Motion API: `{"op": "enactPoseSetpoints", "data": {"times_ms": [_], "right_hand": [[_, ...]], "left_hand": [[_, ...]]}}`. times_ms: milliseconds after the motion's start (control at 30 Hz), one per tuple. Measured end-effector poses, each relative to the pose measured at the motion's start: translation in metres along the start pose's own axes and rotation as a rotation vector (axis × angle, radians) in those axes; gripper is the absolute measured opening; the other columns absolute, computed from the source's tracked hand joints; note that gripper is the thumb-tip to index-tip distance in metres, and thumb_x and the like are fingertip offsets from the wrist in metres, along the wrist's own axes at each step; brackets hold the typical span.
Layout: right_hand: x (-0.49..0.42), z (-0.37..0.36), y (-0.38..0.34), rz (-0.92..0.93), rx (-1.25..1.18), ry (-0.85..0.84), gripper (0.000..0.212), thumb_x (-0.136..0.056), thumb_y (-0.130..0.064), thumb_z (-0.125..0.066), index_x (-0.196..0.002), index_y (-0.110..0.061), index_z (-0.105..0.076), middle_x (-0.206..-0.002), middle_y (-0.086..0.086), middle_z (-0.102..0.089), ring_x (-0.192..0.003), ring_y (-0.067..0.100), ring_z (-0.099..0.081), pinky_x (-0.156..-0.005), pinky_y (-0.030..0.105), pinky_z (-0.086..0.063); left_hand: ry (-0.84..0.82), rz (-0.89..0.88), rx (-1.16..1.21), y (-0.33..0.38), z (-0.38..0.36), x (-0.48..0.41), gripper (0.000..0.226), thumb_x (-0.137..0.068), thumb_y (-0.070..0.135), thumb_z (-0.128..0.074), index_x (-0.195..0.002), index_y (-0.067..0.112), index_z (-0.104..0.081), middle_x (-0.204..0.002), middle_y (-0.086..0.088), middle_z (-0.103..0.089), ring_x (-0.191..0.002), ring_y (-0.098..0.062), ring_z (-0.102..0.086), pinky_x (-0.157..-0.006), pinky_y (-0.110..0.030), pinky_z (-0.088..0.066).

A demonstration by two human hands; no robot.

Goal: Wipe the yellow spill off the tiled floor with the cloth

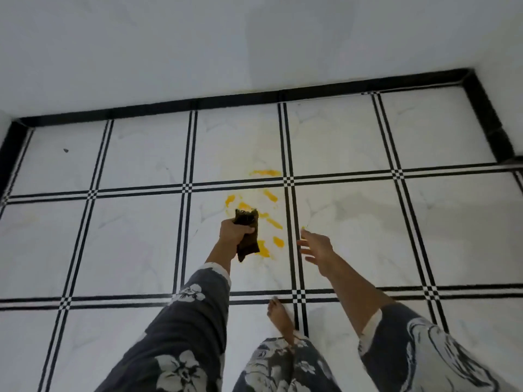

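A yellow spill (270,195) lies in several streaks and blobs on the white tiled floor (353,222), spread across two tiles near a black grid line. My left hand (235,232) grips a dark, folded cloth (248,236), held above the left side of the spill. My right hand (317,247) hovers to the right of the spill with its fingers spread and nothing in it. The cloth hides part of the yellow patches.
My bare foot (280,318) stands on the tile just below the spill. A black skirting (226,101) runs along the white wall (254,38) at the back and turns down both sides. A small dark speck (65,150) lies far left.
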State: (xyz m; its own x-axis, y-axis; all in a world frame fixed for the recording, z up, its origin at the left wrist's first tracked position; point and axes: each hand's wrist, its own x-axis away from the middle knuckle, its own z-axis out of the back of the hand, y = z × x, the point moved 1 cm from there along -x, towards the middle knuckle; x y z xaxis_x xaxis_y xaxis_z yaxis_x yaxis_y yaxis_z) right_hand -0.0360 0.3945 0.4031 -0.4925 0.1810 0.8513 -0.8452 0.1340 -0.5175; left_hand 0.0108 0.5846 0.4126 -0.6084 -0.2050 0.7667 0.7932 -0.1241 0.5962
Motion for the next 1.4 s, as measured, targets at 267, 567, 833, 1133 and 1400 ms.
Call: {"op": "enactPoseSetpoints", "data": {"times_ms": [267, 567, 833, 1133, 1400], "right_hand": [[0.021, -0.029, 0.081, 0.049, -0.048, 0.08, 0.024, -0.09, -0.03, -0.056, -0.101, -0.008, -0.06, -0.096, 0.007, -0.057, -0.089, 0.021, -0.05, -0.082, 0.035, -0.042], [-0.01, -0.071, 0.133, 0.037, -0.05, 0.154, 0.027, -0.092, -0.031, -0.054, -0.068, -0.017, -0.054, -0.075, 0.0, -0.052, -0.077, 0.017, -0.047, -0.071, 0.027, -0.036], [-0.174, -0.116, 0.168, 0.062, 0.035, 0.184, 0.045, -0.095, -0.031, -0.048, -0.101, 0.013, -0.058, -0.11, 0.028, -0.058, -0.099, 0.035, -0.054, -0.083, 0.037, -0.04], [-0.404, -0.122, 0.3, 0.275, 0.389, 0.365, 0.035, -0.097, -0.027, -0.044, -0.127, -0.01, -0.052, -0.128, 0.006, -0.055, -0.121, 0.024, -0.049, -0.098, 0.032, -0.037], [-0.541, -0.12, 0.342, 0.696, 0.79, 0.755, 0.05, -0.097, -0.032, -0.024, -0.137, -0.01, -0.044, -0.144, 0.009, -0.041, -0.136, 0.025, -0.035, -0.11, 0.043, -0.025]], "left_hand": [[-0.094, -0.108, -0.108, -0.039, 0.031, -0.004, 0.045, -0.075, -0.007, -0.069, -0.119, -0.006, -0.058, -0.112, -0.019, -0.063, -0.097, -0.034, -0.062, -0.082, -0.04, -0.053], [-0.165, -0.118, -0.296, -0.078, 0.049, -0.069, 0.042, -0.077, -0.008, -0.066, -0.118, -0.002, -0.061, -0.11, -0.021, -0.066, -0.098, -0.036, -0.063, -0.09, -0.047, -0.051], [-0.356, -0.039, -0.235, -0.142, -0.015, -0.221, 0.033, -0.076, -0.013, -0.064, -0.108, -0.007, -0.064, -0.097, -0.02, -0.066, -0.09, -0.036, -0.064, -0.084, -0.046, -0.053], [-0.118, -0.692, -0.926, -0.314, -0.059, -0.433, 0.047, -0.095, 0.015, -0.05, -0.141, 0.013, -0.039, -0.147, -0.007, -0.038, -0.137, -0.028, -0.033, -0.112, -0.041, -0.023], [-0.755, -1.713, -1.675, -0.391, -0.123, -0.537, 0.057, -0.099, 0.047, -0.007, -0.147, 0.017, -0.005, -0.154, 0.0, -0.007, -0.143, -0.015, -0.001, -0.115, -0.033, 0.011]]}}
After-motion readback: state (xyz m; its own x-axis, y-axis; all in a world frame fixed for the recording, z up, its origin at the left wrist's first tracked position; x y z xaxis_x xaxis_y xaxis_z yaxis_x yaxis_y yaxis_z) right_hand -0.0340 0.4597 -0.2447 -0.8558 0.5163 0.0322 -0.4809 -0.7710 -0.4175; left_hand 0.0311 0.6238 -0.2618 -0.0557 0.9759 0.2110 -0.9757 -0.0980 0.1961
